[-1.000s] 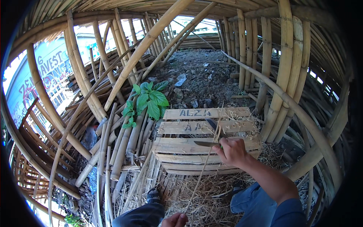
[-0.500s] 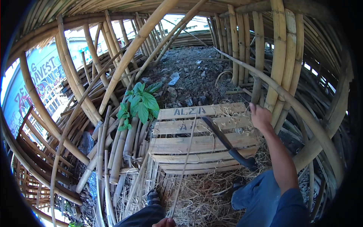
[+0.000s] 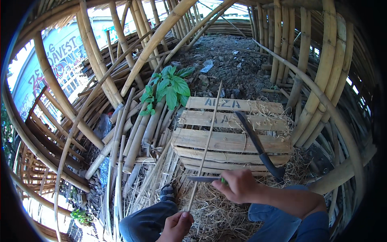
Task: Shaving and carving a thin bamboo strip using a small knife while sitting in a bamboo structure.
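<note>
My left hand [image 3: 177, 226] is closed round the lower end of a long, thin bamboo strip [image 3: 206, 147]. The strip slants up and away from me, across the front of a slatted wooden crate [image 3: 231, 142]. In my right hand [image 3: 240, 186] is a knife with a green handle, its dark blade [image 3: 201, 179] pointing left. That blade lies across the strip a little above my left hand and seems to touch it. A large dark blade with a curved black handle, a machete [image 3: 258, 143], rests on the crate's slats, its handle toward my right knee.
Curly bamboo shavings [image 3: 217, 209] cover the ground between my legs. Cut bamboo poles [image 3: 139, 141] lie to the left, beside a leafy green plant [image 3: 171, 88]. Upright bamboo posts [image 3: 322, 76] and a long slanting pole [image 3: 306, 80] stand on the right. Rubble [image 3: 225, 60] lies beyond the crate.
My right hand has come down and left from beside the crate's right edge to the strip, and the knife now shows. My left hand has risen slightly with the strip. The view has shifted.
</note>
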{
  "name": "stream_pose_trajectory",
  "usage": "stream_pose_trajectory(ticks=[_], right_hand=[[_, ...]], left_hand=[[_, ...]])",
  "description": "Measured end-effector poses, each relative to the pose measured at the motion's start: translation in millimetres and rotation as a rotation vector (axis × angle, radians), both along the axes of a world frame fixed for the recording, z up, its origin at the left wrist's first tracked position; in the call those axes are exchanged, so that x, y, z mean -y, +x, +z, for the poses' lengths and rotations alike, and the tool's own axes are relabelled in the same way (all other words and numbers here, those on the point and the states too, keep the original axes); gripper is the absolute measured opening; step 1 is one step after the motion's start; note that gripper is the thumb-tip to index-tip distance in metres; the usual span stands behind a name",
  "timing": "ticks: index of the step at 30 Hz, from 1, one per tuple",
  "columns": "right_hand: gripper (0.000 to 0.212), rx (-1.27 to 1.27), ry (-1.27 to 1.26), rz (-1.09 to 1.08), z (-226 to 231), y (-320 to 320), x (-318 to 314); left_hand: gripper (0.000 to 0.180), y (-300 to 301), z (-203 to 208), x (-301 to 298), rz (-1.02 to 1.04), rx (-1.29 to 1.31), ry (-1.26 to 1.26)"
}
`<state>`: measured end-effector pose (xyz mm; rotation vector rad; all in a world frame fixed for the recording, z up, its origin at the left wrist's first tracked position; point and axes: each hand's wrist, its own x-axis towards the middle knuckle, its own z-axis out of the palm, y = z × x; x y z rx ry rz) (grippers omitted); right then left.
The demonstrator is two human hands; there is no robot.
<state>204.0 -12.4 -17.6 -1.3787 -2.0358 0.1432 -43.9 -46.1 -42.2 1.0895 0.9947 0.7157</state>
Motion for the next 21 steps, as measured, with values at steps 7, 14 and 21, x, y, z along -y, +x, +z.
stream_pose_trajectory(ticks=[7, 14, 21], right_hand=[[0.038, 0.06, 0.097, 0.092, -1, -35, 16], [0.036, 0.201, 0.2, 0.071, -3, -17, 5], [0.039, 0.303, 0.148, -0.238, 4, 33, -24]], left_hand=[[0.031, 12, 0, 8, 0.007, -0.079, 0.134], [0.025, 18, 29, 16, -0.002, -0.315, 0.549], [0.011, 7, 18, 22, -0.172, -0.45, 0.73]])
